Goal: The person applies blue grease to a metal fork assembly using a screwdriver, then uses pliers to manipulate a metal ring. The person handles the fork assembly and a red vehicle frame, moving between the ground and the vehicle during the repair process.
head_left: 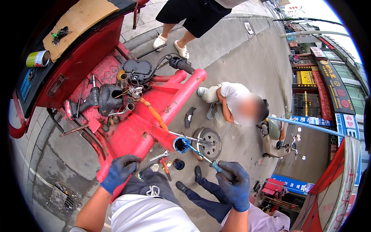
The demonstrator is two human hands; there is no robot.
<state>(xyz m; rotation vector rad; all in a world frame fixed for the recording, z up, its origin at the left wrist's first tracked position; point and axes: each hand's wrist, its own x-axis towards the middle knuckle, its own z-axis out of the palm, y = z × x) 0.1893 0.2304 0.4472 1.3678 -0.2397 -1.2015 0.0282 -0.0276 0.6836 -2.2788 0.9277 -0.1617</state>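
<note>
My right hand (234,185), in a dirty blue glove, grips a blue-handled screwdriver (201,154), whose blue-smeared tip is at the open end of a tube (181,144) on the red vehicle frame (164,116). Blue grease coats the inside of the tube. My left hand (118,176), also gloved, is closed on a small dark round part (135,166) beside the frame at lower left. On the ground below are a small container of dark blue substance (178,164), a hammer (166,169) and an adjustable wrench (157,156).
A loose wheel (209,135) lies near a crouching person (234,101). Another person (189,13) stands above; a third (208,197) is at lower right. A power tool (87,106) rests on the frame, below a cardboard-topped red body (62,83). A scooter (272,135) stands right.
</note>
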